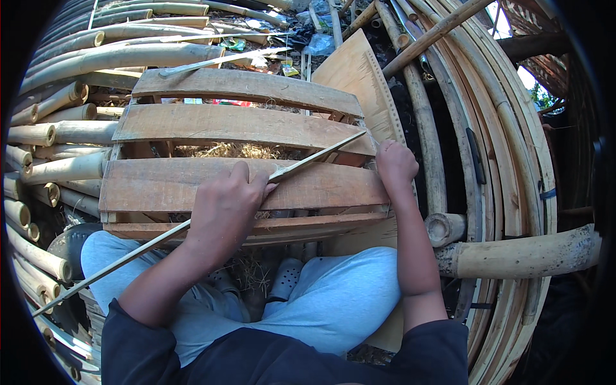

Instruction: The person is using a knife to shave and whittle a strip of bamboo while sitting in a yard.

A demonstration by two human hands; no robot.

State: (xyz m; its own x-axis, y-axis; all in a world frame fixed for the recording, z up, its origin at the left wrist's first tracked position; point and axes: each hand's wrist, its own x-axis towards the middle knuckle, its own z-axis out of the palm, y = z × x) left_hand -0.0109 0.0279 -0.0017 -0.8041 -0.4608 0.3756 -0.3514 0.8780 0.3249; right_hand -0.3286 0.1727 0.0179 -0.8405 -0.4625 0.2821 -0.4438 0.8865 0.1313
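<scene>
A long thin bamboo strip runs slantwise from the lower left, across my lap, to the far right part of a slatted wooden crate. My left hand is closed round the strip above the crate's near slat, with some pale frayed fibre beside its fingertips. At the crate's right edge, my right hand is curled into a fist, close to the strip's far end but apart from it. Whatever that fist may hold is hidden by its fingers. The crate sits in front of my knees, with dry shavings showing between its slats.
Cut bamboo poles are stacked along the left. A wooden board leans behind the crate. Long bent planks curve along the right, and a thick bamboo pole juts across them. Another pale strip lies over the crate's far slat.
</scene>
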